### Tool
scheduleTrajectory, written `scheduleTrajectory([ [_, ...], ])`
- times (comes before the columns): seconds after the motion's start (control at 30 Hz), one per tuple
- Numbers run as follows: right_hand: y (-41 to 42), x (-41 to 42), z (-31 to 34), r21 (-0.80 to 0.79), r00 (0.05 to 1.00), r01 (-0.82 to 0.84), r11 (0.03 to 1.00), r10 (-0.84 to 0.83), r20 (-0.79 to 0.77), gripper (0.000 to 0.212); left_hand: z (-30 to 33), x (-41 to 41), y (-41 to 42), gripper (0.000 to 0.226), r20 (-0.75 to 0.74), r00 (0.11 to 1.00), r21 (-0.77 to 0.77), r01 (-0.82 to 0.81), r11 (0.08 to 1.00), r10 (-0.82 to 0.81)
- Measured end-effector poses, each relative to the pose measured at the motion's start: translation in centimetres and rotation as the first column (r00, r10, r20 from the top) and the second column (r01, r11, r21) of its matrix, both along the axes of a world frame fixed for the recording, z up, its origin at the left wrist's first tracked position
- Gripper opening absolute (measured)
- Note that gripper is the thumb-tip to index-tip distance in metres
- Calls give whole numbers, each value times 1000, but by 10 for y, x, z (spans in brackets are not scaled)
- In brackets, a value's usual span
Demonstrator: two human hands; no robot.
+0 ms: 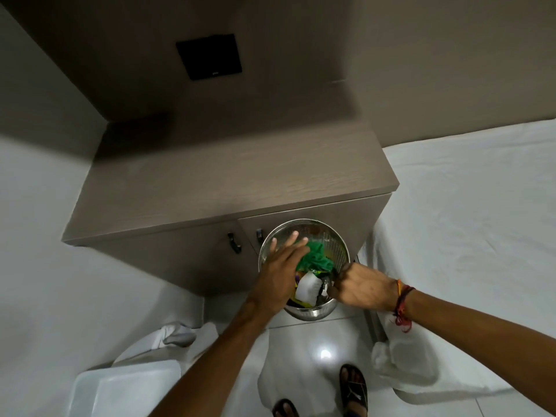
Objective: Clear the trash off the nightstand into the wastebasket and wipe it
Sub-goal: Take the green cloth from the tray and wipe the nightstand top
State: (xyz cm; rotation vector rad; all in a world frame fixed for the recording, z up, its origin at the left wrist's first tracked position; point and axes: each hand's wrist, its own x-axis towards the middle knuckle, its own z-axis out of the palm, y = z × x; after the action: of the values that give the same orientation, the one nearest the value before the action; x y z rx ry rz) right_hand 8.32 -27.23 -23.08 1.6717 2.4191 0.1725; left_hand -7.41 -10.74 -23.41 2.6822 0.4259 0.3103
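Note:
A round steel wastebasket (pixel 328 236) stands on the floor in front of the brown wooden nightstand (pixel 210 182). Inside it lie a green crumpled piece (pixel 314 258), a white crumpled piece (pixel 307 287) and other mixed trash. My left hand (pixel 282 266) hovers over the basket's mouth, fingers spread, palm down beside the green piece. My right hand (pixel 361 288) grips the basket's near right rim. The nightstand top shows nothing on it.
A bed with white sheets (pixel 469 200) lies to the right of the nightstand. White cloth (pixel 403 362) hangs at the bed's corner. A white bin or box (pixel 120 389) sits at lower left. My sandalled feet (pixel 353 389) stand on the glossy floor.

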Motion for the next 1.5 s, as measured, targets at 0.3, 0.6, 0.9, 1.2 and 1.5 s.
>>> scheduleTrajectory([
  [0.3,3,-4,4,63,998,36,997,-32,-59,8,99,-31,104,24,380,472,-661,-463,591,795],
  [0.6,19,-8,10,87,991,60,994,-49,-121,18,54,9,127,46,121,661,-288,-691,663,741],
  [0.9,19,-18,7,172,998,-16,985,27,-61,13,0,-14,11,68,138,985,-155,-81,985,103],
  [1.2,5,-36,-82,88,998,40,995,-35,-54,21,-56,-41,-1,46,55,895,-324,-403,856,443],
  [1.5,-2,-76,-336,-104,987,150,983,-155,-45,15,-257,-71,-7,31,-97,412,-710,-667,227,906],
])
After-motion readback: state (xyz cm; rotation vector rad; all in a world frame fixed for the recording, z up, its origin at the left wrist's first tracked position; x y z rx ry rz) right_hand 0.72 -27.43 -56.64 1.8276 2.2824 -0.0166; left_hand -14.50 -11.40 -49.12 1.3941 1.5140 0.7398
